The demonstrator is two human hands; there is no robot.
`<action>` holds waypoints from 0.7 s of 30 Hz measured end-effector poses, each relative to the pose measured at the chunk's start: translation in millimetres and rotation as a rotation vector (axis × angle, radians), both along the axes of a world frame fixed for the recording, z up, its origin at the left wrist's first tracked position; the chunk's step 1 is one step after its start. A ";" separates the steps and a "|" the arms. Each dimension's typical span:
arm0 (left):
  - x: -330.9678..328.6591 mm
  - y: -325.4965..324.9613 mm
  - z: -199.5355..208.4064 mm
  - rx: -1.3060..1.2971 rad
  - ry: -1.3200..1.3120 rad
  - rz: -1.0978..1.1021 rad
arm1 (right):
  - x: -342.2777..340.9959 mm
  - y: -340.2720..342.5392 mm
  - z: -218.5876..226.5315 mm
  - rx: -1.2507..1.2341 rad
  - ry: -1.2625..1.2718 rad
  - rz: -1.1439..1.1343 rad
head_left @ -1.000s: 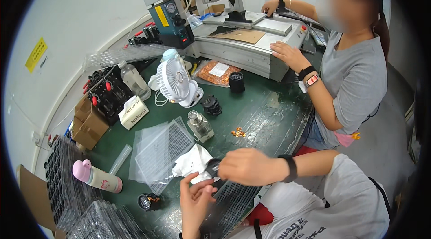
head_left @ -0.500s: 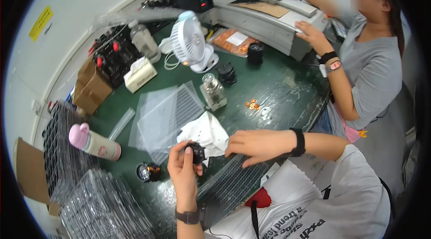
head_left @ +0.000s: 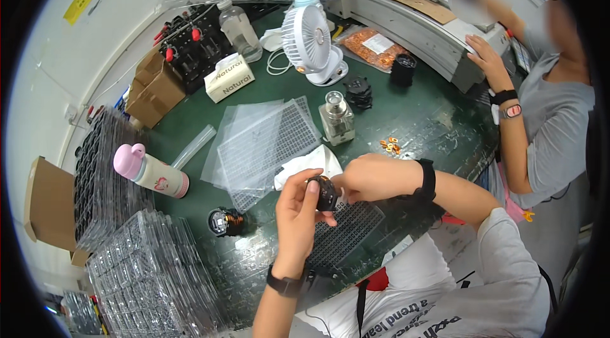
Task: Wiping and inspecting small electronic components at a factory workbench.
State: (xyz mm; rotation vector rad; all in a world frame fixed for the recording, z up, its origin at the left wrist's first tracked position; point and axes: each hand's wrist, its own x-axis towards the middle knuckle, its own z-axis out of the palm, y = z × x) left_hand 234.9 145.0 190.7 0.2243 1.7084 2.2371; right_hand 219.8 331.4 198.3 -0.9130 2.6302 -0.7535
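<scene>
My left hand point(head_left: 295, 212) is closed round a small black round part point(head_left: 327, 195) with a trace of copper colour at its rim. My right hand point(head_left: 381, 177) is right beside that part, its fingers bent and drawn together against its right side; whether they pinch something small is hidden. Below the hands lies a dark perforated sheet point(head_left: 349, 236). A crumpled white cloth point(head_left: 311, 162) rests just beyond them. Left of my left hand, a black ring-shaped part with copper windings point(head_left: 226, 222) sits on the green table point(head_left: 267, 262). Several small copper-coloured pieces point(head_left: 390, 146) lie beyond my right hand.
A glass bottle point(head_left: 337, 119), white fan point(head_left: 308, 39), black part stacks point(head_left: 359, 93) and bag of copper pieces point(head_left: 372, 46) stand farther back. At left are a pink-lidded flask point(head_left: 152, 173) and stacked clear trays point(head_left: 149, 274). A co-worker's hand point(head_left: 489, 61) rests on equipment at right.
My right hand has come in from the right, from spread fingers to bent ones against the black part. My left hand has tilted the part. The whole view has shifted.
</scene>
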 end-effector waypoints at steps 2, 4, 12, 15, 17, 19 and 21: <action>0.6 -4.8 -17.0 0.071 -0.183 0.018 | -7.0 -8.8 -5.8 0.064 0.088 0.041; 1.5 -3.3 -27.3 0.101 -0.241 -0.019 | -9.5 -8.5 -16.7 0.042 0.162 -0.005; -5.7 -9.8 -37.9 0.189 -0.284 -0.046 | -6.1 -5.3 -24.2 -0.083 0.205 0.032; -8.5 -8.1 -35.8 0.259 -0.278 -0.027 | -8.1 -2.3 -23.4 -0.122 0.253 0.063; -4.5 -10.4 -38.7 0.290 -0.281 -0.003 | -8.4 -3.7 -25.0 -0.117 0.292 0.081; -1.6 -10.1 -38.8 0.317 -0.283 0.022 | -6.5 -5.2 -28.6 -0.087 0.399 0.101; 1.2 -8.5 -37.0 0.283 -0.252 0.015 | -4.4 -6.4 -29.3 -0.060 0.464 0.107</action>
